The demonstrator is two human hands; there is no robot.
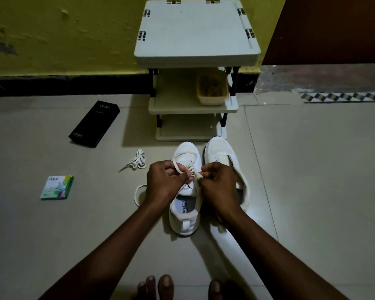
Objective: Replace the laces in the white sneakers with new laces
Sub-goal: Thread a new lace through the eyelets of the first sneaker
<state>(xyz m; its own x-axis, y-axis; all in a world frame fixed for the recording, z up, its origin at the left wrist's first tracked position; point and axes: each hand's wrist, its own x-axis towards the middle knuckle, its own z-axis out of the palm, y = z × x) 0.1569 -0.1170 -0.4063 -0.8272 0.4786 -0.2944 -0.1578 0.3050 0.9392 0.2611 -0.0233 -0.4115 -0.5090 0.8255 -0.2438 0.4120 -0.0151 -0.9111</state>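
Note:
Two white sneakers stand side by side on the floor, toes pointing away from me. The left sneaker (185, 215) has a white lace (178, 167) threaded across its eyelets. My left hand (164, 182) pinches one strand of that lace above the tongue. My right hand (220, 185) pinches the other strand close beside it. A loose length of the same lace (138, 194) loops on the floor left of the shoe. The right sneaker (222, 153) shows no lace and is partly hidden by my right hand. A bundled white lace (135, 162) lies on the floor to the left.
A white folding rack (196, 55) with shelves stands against the yellow wall right behind the shoes, with a basket (212, 88) on its middle shelf. A black phone box (94, 124) and a small air-freshener packet (57, 187) lie on the floor to the left. My toes (160, 286) show at the bottom.

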